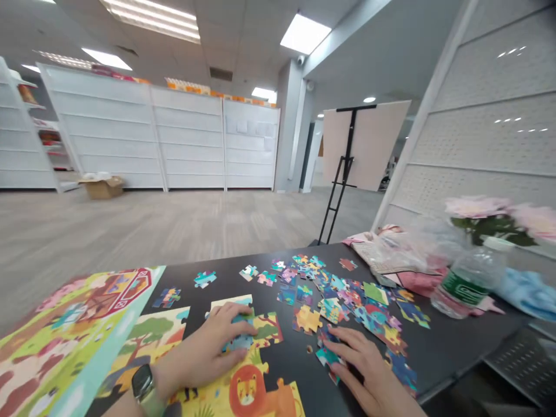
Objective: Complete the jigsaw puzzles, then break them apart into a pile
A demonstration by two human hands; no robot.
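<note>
My left hand (226,336), with a watch (143,383) on its wrist, lies with fingers spread over joined puzzle pieces. Beneath and beside it are a tree piece (266,328) and a yellow section with an orange lion (245,388). A second joined section with a green tree (150,331) lies left of that wrist. My right hand (362,365) has its fingers stretched apart, the tips touching a teal and dark puzzle piece (326,357). Just beyond it sits a plain yellow piece (307,319). Loose colourful pieces (343,284) are heaped past my right hand.
A farm picture sheet (82,330) covers the black table's (208,310) left side. On the right stand a plastic bottle (467,281), pink flowers (486,211) and plastic bags (410,249). An easel (347,156), white shelving (186,142) and a cardboard box (103,187) are farther off.
</note>
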